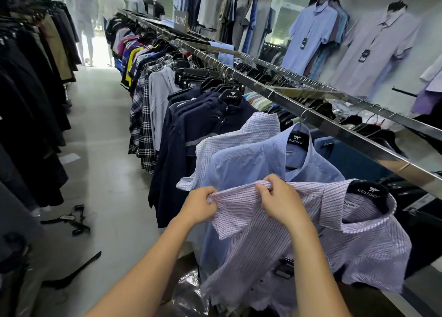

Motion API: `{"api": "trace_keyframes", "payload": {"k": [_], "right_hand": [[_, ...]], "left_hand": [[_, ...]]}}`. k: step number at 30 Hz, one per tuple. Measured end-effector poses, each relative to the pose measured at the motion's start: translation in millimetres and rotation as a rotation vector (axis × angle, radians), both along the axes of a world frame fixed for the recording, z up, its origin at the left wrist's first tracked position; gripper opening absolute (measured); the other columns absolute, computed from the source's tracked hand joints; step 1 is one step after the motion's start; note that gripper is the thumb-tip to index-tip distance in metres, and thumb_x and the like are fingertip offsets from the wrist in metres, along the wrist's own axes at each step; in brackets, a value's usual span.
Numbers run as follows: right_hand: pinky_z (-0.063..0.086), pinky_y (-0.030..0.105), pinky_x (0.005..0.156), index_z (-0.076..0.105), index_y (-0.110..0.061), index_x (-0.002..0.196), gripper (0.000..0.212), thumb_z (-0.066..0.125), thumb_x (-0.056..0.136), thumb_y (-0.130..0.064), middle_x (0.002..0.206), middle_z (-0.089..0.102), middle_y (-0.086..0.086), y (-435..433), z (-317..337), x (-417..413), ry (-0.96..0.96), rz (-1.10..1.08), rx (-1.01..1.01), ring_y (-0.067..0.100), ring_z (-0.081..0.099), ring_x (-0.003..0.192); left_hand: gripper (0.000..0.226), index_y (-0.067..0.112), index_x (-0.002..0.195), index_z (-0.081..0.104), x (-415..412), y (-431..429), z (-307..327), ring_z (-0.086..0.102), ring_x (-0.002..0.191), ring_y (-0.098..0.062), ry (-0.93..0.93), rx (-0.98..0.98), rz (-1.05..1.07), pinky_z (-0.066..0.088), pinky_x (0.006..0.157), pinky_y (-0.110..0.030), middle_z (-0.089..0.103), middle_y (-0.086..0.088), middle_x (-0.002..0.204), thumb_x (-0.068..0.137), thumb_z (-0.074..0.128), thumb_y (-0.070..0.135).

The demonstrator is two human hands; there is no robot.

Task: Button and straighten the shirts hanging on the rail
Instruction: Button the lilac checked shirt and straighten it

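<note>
Two hands on one item. Checked shirt [358, 245], lilac, on a black hanger [368, 192] below the rail [334, 127], nearest piece in the row. Left hand [201, 205]: fingers curled, pinching the sleeve end of a raised fold of cloth. Right hand [279, 202]: fingers curled, pinching the same fold further along. The fold's long axis runs left to right between the hands, roughly along the shoulder line. Collar and hanger lie to the right of the right hand, which is the nearer. The front opening hangs below that hand; buttons are too small to judge fastened or not. Judged step: straightening shoulder and sleeve, with buttoning likely not yet done. Blue shirt [251, 163] sits just behind, touching; fine-check shirt [239, 137] and navy shirts [191, 130] crowd the rail beyond, to the left. Loose hangers [71, 218] lie on the floor [100, 149], well apart.
</note>
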State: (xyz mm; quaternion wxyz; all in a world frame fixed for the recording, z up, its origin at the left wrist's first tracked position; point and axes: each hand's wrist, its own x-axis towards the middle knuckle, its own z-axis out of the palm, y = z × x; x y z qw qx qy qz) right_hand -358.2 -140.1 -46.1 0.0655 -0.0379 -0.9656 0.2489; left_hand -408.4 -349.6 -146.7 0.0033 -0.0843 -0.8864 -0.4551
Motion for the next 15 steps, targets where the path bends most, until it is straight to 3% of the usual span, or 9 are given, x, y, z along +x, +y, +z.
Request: {"api": "trace_keyframes", "payload": {"k": [2,4,7,9,12,15], "right_hand": [[0.053,0.041,0.081,0.054,-0.028,0.101,0.020,0.046,0.100,-0.046,0.085,0.070,-0.002,-0.4,-0.5,0.3,0.001,0.006,-0.007,0.022,0.065,0.085],[0.052,0.041,0.080,0.053,-0.027,0.100,0.020,0.046,0.101,-0.046,0.084,0.070,-0.001,-0.9,-1.1,0.6,0.002,0.008,-0.009,0.022,0.065,0.084],[0.052,0.041,0.078,0.051,-0.026,0.099,0.022,0.044,0.102,-0.046,0.082,0.069,0.000,-1.2,-3.2,0.5,0.035,0.006,-0.014,0.023,0.065,0.081],[0.052,0.042,0.075,0.049,-0.025,0.100,0.022,0.044,0.103,-0.046,0.081,0.068,0.000,-4.2,-4.8,0.5,0.076,0.003,-0.016,0.025,0.063,0.080],[0.050,0.042,0.069,0.046,-0.026,0.110,0.020,0.044,0.103,-0.045,0.081,0.066,0.000,-10.2,-8.3,1.1,0.185,-0.046,-0.022,0.027,0.061,0.079],[0.050,0.040,0.064,0.041,-0.028,0.121,0.024,0.050,0.102,-0.040,0.073,0.068,-0.007,-18.9,-14.7,6.7,0.350,-0.123,-0.179,0.021,0.063,0.069]], "left_hand": [[0.009,0.015,0.077,0.067,-2.6,-9.3,-14.9,0.058,0.070,-0.013,-0.071,0.069,0.087,0.043,0.063,-0.021,0.066,0.006,0.072,0.085,0.064,0.020],[0.018,0.013,0.078,0.070,-0.5,-14.1,-21.4,0.056,0.070,-0.012,-0.121,0.276,0.189,0.044,0.066,-0.023,0.065,0.005,0.072,0.091,0.063,0.024],[0.032,0.008,0.080,0.066,8.5,-13.1,-16.3,0.055,0.073,-0.010,-0.163,0.545,0.255,0.043,0.065,-0.018,0.063,0.002,0.075,0.102,0.050,0.023],[0.040,0.000,0.095,0.066,10.6,-9.2,-14.2,0.061,0.082,-0.015,-0.216,0.664,0.299,0.048,0.075,-0.023,0.068,-0.004,0.088,0.105,0.041,0.030],[0.041,0.016,0.100,0.069,14.7,-3.8,-9.0,0.067,0.100,-0.018,-0.247,0.737,0.328,0.051,0.094,-0.038,0.073,-0.004,0.105,0.106,0.033,0.035],[0.039,0.021,0.094,0.067,16.2,-6.2,-2.1,0.066,0.098,-0.015,-0.222,0.730,0.322,0.052,0.087,-0.030,0.071,0.000,0.101,0.106,0.032,0.034]]}}
